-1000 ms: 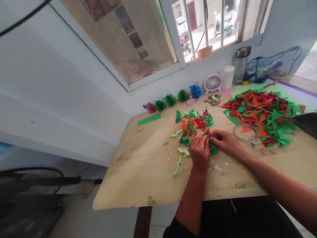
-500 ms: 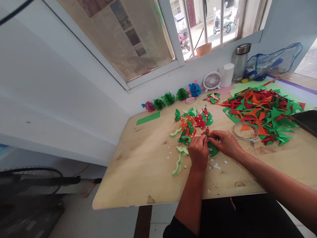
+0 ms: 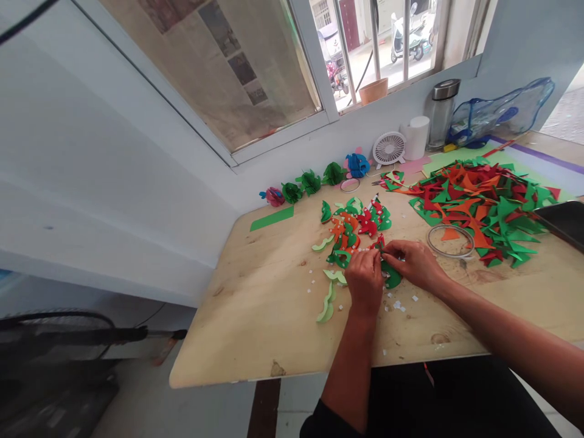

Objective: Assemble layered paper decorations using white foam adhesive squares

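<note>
Currently, clock read from the meeting fingertips, 12 toward the window frame [image 3: 326, 91]. Nearest: white squares [image 3: 399, 306] loose at 5 o'clock; a shifting right forearm could scatter them. Pale-green strip [image 3: 327, 304] at 8, near the left wrist; a sideways drag might catch it. Left hand [image 3: 365, 277] and right hand [image 3: 408, 261] meet over a green paper piece [image 3: 392, 278], partly covered, its exposed part at 5. Whether either is clamped on it, cannot tell; fingers hide the contact. Thin stock, probably: uneven pressure could crease it. Surface: pale wooden tabletop [image 3: 260, 304], stained and knotted. Paper cutouts [image 3: 351, 228] crowd 11; grey ring [image 3: 429, 243] at 3, scrap pile [image 3: 483, 210] at 2. Farther: blue paper ornament [image 3: 357, 165] at 11, white fan [image 3: 389, 149] at 12, glass bottle [image 3: 438, 125] at 1.
</note>
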Demonstrator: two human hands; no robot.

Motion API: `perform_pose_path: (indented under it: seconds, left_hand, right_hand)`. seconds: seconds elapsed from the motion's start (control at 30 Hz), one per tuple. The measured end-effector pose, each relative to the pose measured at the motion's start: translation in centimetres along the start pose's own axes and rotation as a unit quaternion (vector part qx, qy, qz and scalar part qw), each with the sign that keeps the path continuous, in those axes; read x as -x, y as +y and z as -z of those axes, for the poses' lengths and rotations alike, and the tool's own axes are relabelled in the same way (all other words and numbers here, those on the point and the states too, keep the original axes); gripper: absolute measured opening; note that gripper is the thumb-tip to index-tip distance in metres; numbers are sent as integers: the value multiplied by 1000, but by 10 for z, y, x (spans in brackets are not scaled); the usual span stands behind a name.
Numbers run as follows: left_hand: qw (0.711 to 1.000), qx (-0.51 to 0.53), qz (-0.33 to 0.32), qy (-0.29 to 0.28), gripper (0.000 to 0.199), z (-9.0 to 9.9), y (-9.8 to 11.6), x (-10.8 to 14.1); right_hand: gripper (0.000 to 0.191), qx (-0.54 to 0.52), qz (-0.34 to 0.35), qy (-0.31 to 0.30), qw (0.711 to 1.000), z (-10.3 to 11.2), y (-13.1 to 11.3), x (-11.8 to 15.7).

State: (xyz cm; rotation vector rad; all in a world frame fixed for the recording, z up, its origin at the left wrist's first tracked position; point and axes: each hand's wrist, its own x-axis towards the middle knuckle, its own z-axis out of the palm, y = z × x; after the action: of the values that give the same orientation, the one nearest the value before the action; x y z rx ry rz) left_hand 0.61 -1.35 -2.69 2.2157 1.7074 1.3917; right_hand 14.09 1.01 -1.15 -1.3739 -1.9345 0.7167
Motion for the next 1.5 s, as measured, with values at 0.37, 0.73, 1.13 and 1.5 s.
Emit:
perform_pose_path:
  seconds: [0.37,0.73,1.13,1.5]
  left_hand:
    - [1000,6,11,15,19,1,3,-2]
    - [999,34,18,-8,19,0,-1,-1]
    - [994,63,86,12,12,0,2,-3]
    - [1000,-1,-8,-14,19,-4,-2,0]
  right_hand:
    - [21,-48,-15,-12,999,-1,5,-2]
    - [20,-57,-25,0,998,0,4,-2]
    - [22,-62,-41,-25,997,-2,4,-4]
    - [21,-19,-51,-5,998,0,4,-3]
